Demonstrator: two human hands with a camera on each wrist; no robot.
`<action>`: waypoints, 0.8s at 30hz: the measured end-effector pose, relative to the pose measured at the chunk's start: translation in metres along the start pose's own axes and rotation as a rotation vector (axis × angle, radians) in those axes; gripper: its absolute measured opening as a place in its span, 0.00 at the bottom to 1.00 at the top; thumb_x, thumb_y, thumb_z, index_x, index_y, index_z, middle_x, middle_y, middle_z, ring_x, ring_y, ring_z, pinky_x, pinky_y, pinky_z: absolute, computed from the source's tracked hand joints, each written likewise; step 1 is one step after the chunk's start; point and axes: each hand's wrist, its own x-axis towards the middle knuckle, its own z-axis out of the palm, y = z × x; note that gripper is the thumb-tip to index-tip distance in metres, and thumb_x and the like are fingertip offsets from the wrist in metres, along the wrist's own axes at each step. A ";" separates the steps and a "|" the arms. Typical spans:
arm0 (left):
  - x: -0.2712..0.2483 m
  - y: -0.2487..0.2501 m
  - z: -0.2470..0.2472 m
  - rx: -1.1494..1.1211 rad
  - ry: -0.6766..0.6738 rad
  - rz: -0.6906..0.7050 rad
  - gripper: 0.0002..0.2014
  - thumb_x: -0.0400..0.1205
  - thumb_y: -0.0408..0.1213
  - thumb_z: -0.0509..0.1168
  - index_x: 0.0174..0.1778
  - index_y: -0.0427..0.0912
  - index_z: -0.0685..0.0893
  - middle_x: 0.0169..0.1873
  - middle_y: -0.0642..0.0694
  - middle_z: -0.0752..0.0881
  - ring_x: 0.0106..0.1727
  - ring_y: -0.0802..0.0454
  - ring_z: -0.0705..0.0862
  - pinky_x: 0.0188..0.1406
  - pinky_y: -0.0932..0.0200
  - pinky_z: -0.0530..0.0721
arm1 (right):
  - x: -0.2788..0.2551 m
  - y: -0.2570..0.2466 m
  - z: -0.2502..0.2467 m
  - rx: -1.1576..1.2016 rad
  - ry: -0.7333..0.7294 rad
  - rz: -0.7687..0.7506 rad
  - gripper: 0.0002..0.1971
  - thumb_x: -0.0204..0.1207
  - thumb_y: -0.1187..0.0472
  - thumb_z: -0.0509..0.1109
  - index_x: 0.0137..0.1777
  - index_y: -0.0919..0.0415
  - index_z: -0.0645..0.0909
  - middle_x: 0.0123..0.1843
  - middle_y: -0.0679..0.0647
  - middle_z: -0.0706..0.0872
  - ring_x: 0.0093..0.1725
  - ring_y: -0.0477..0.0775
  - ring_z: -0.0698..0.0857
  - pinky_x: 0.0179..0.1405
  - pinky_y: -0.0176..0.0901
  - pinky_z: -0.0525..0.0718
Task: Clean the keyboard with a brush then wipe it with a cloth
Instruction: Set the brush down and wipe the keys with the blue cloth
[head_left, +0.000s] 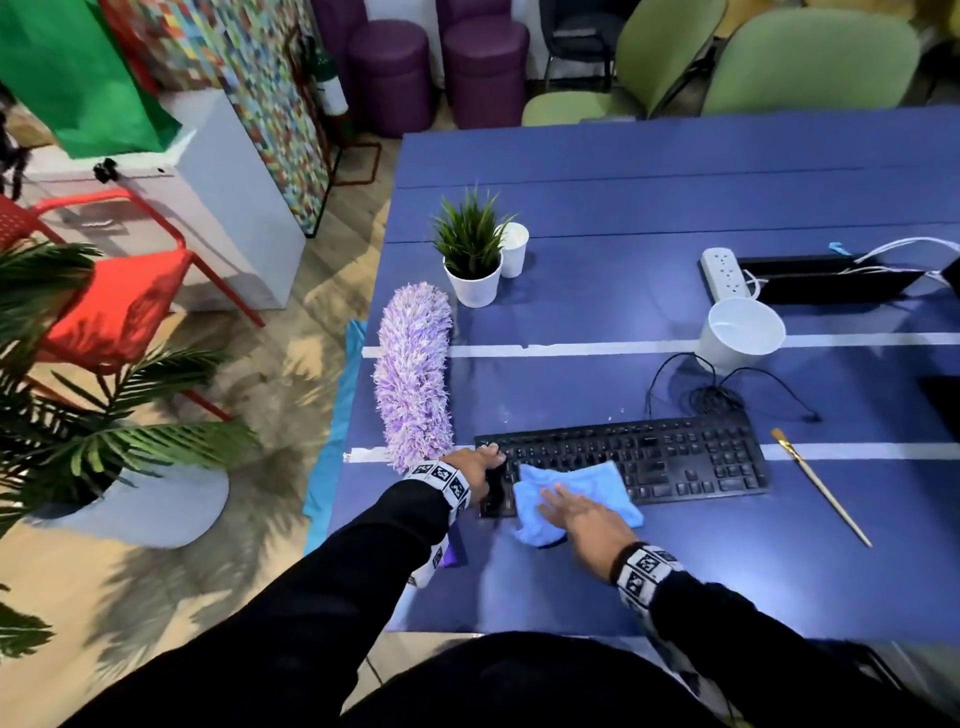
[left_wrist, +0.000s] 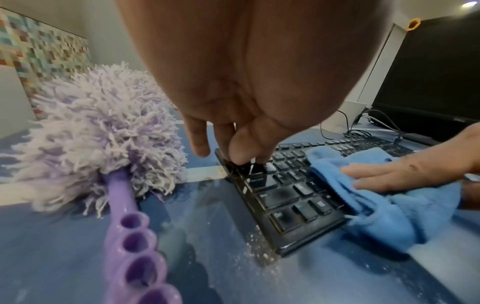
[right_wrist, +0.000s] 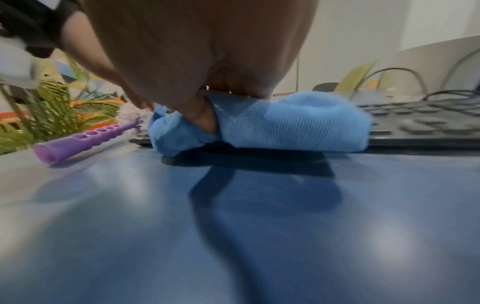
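A black keyboard (head_left: 649, 457) (left_wrist: 285, 197) lies near the front of the blue table (head_left: 675, 571). My left hand (head_left: 485, 460) (left_wrist: 233, 148) presses its fingertips down on the keyboard's far left corner. On the keyboard's left part, a light blue cloth (head_left: 597, 488) (left_wrist: 389, 216) (right_wrist: 285, 123) is pressed flat by my right hand (head_left: 571, 512) (left_wrist: 405, 174), fingers straight. A thin wooden brush (head_left: 821, 486) lies on the table right of the keyboard. A purple fluffy duster (head_left: 413, 374) (left_wrist: 98, 131) lies left of it, with its handle (right_wrist: 85, 139) toward me.
Crumbs and dust (left_wrist: 259, 253) lie by the keyboard's near left corner. Behind stand a potted plant (head_left: 472, 280), a paper cup (head_left: 511, 249), a white cup (head_left: 740, 332), a power strip (head_left: 724, 273) and the keyboard's cable (head_left: 717, 395). The table's left edge runs just beyond the duster.
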 end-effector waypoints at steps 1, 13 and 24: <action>0.000 -0.002 0.002 0.028 0.011 0.022 0.28 0.85 0.30 0.58 0.83 0.43 0.62 0.84 0.43 0.60 0.84 0.45 0.60 0.84 0.53 0.56 | -0.005 0.009 0.002 0.084 -0.098 0.064 0.33 0.59 0.77 0.62 0.67 0.59 0.81 0.72 0.58 0.79 0.73 0.62 0.76 0.71 0.57 0.72; 0.002 -0.001 -0.001 0.197 -0.017 0.078 0.30 0.83 0.39 0.62 0.82 0.49 0.64 0.85 0.46 0.58 0.84 0.49 0.61 0.83 0.53 0.58 | 0.018 -0.021 -0.021 0.139 -0.111 0.016 0.33 0.69 0.77 0.59 0.76 0.57 0.70 0.83 0.52 0.62 0.83 0.57 0.55 0.80 0.56 0.59; 0.013 -0.011 0.009 0.218 0.064 0.096 0.25 0.86 0.43 0.58 0.80 0.60 0.66 0.84 0.54 0.60 0.83 0.52 0.62 0.83 0.58 0.55 | -0.021 0.032 -0.038 0.558 0.048 0.234 0.09 0.73 0.79 0.58 0.50 0.83 0.76 0.55 0.81 0.81 0.62 0.66 0.81 0.55 0.54 0.80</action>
